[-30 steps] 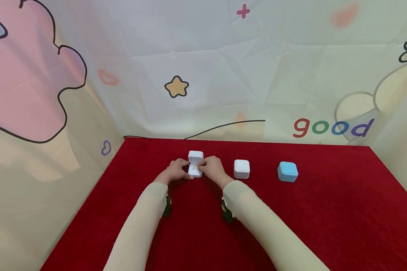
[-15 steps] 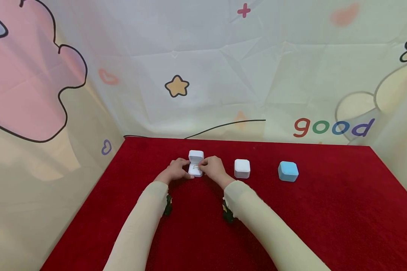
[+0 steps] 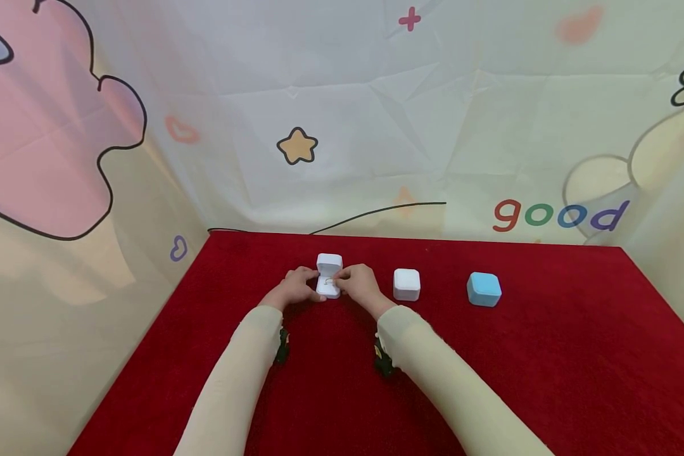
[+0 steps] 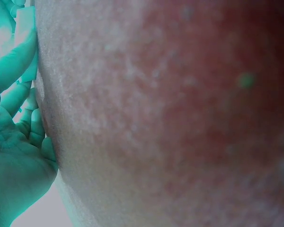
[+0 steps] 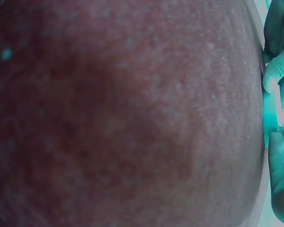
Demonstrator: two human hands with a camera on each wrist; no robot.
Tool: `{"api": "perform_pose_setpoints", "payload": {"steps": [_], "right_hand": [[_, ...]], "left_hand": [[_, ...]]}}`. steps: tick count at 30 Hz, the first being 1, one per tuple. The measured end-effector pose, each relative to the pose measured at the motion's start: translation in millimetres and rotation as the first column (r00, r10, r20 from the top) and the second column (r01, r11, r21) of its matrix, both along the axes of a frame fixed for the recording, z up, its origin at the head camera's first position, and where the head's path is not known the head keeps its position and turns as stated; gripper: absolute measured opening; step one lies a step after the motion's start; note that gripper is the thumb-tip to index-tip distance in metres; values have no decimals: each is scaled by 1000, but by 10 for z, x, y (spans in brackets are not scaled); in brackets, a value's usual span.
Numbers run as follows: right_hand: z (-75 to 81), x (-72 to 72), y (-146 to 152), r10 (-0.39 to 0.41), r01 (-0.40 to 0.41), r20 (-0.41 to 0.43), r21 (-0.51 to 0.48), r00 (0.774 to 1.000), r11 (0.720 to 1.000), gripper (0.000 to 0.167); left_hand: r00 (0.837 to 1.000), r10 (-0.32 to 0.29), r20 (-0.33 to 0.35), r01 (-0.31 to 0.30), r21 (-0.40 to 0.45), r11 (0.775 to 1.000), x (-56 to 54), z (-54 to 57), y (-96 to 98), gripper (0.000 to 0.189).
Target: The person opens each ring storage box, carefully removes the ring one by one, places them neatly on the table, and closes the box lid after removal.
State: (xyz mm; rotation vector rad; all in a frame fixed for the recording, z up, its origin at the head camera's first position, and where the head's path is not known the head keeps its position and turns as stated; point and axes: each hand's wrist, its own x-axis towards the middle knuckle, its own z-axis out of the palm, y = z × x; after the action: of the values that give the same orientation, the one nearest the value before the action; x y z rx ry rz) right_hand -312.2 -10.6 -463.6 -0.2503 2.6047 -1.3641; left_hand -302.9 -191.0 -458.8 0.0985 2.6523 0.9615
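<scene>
A white ring box (image 3: 327, 292) stands on the red cloth, its lid (image 3: 329, 263) raised at the back. From the left side my left hand (image 3: 294, 286) holds the box, thumb along the front and fingers toward the hinge side. My right hand (image 3: 361, 286) reaches in from the right, thumb and forefinger pinching a thin gold-coloured ring (image 3: 328, 281) at the box's insert. In the left wrist view the box (image 4: 27, 28) shows only at the left edge, by the thumb. Fingers surround the box (image 5: 270, 113) at the right edge of the right wrist view.
To the right of my right hand stands a closed white box (image 3: 406, 284). Farther right is a closed light blue box (image 3: 484, 289). The red cloth (image 3: 330, 392) covers the table up to a printed cloth backdrop (image 3: 365, 145) behind it.
</scene>
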Motion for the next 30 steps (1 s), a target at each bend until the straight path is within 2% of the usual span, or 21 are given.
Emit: {"api": "perform_pose_setpoints", "payload": {"steps": [7, 18, 30], "right_hand": [[7, 22, 6, 17, -17, -37, -8, 999, 1000, 19], [-9, 35, 19, -1, 1, -1, -51, 1000, 999, 19], [-3, 16, 24, 8, -8, 0, -40, 1000, 999, 20]], "left_hand": [[1000, -11, -12, 11, -17, 1000, 11, 1, 0, 70], [1000, -3, -8, 3, -2, 1000, 31, 20, 3, 69], [1000, -6, -6, 6, -7, 1000, 18, 15, -1, 70]]}}
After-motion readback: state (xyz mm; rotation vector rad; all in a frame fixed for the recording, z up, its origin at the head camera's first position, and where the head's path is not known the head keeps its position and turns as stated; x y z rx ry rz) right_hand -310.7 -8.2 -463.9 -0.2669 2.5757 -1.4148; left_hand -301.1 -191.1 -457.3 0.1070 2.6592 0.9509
